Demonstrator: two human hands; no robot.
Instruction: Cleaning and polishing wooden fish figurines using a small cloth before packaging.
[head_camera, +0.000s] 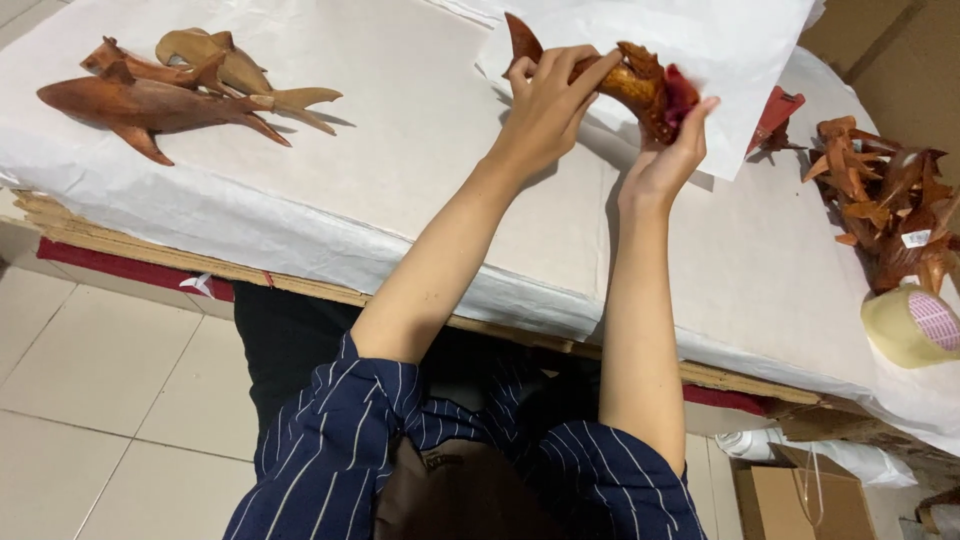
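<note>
- A table (300, 262) spans the view, its top covered with white wrapping paper, with brown cardboard edging and a red strip along the near side.
- At the far left lie three carved wooden sharks (160, 105) close together, tails pointing right.
- A loose sheet of white paper (720, 60) lies at the far middle, its corner hanging towards the right.
- Just right of that sheet lies a small red-brown carving (776, 115).
- At the right edge sits a heap of wooden carvings (890, 205).
- Near that heap, at the right edge, rests a roll of clear tape (912, 325).
</note>
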